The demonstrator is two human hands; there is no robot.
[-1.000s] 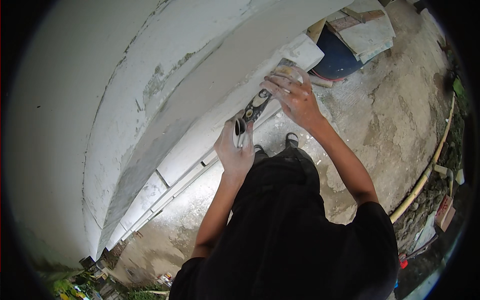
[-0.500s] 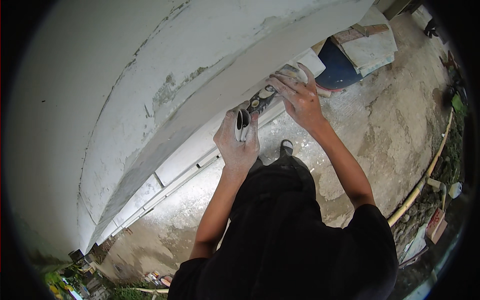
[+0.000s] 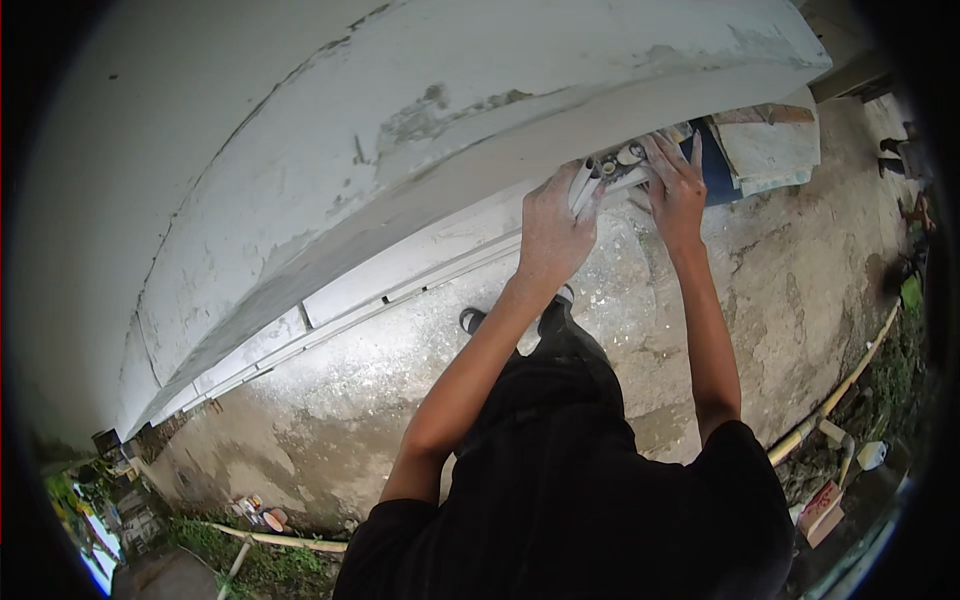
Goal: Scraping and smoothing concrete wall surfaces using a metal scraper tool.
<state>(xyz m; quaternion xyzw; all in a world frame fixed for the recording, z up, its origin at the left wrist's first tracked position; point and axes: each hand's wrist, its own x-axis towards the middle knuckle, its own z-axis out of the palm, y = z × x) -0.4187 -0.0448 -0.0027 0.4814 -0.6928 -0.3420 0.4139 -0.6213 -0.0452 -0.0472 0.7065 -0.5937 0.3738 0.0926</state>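
Note:
A long dark block with pale oval patches [image 3: 612, 165] is held along the lower edge of a pale plastered wall [image 3: 560, 130]. Curled white ends of what looks like a sheet stick out at its near-left end. My left hand [image 3: 555, 235], coated in white dust, is closed around that end. My right hand [image 3: 678, 195], also dusty, grips the far-right end, with one finger sticking up. The block seems to rest against the edge, but its contact side is hidden.
Below the wall runs a white ledge [image 3: 400, 265]. A dark blue container [image 3: 718, 170] with worn boards [image 3: 770, 150] on it stands beyond my right hand. The stained concrete floor [image 3: 640, 330] carries white specks. A yellowish pole [image 3: 835, 395] borders plants and a cardboard box [image 3: 822, 515].
Both hands and the block have moved right along the wall edge. My body and view have shifted as well, and both my feet now show. The grip stays the same.

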